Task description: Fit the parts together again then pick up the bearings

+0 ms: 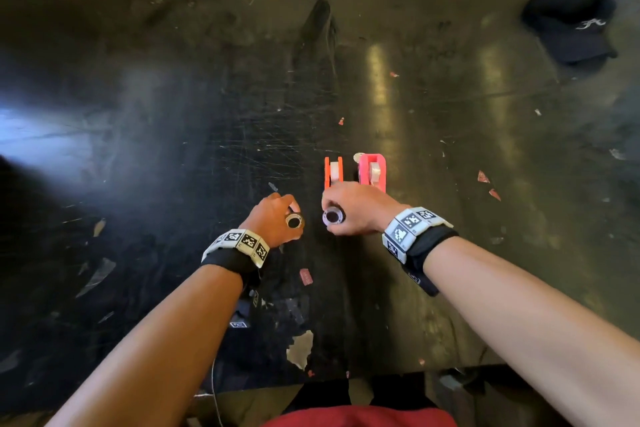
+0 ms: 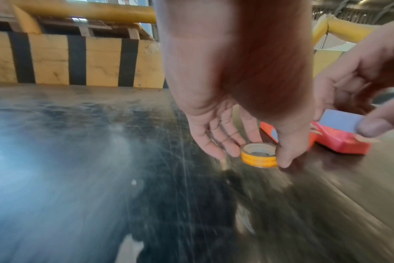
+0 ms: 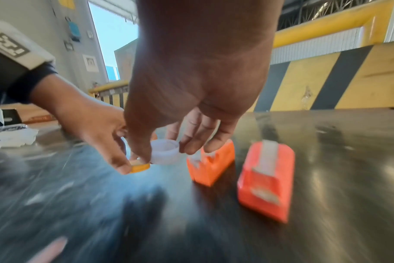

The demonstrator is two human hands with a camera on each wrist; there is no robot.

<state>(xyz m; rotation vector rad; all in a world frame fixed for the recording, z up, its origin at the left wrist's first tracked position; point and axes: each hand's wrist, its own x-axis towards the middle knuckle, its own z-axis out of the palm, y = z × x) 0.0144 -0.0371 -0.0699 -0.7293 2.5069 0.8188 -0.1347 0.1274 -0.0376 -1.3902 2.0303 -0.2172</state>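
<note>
So I've got both hands down near the front edge of the worktop (image 1: 173,107), about the middle of it. My left hand (image 1: 273,220) is pinching a small yellow tape roll (image 2: 259,157) between thumb and fingertips, holding it flat with the hole facing up, just above the surface. My right hand (image 1: 356,210) has its fingers curled round a clear tape roll (image 3: 165,154), also hole-up, right beside the yellow one; the two rolls are close but I can't tell if they touch. So both grips are clamped on a roll.

Just behind my right hand sit two tape dispensers, side by side on the worktop: an orange dispenser (image 1: 333,172) on the left and a pinkish-red dispenser (image 1: 372,170) on the right, each with tape loaded. My right fingers are nearly over the orange one.

Way off at the far right corner there's a dark cap (image 1: 571,24). Worktop is scratched up, with scraps of paper here and there. The wrist views are pretty blurry.
</note>
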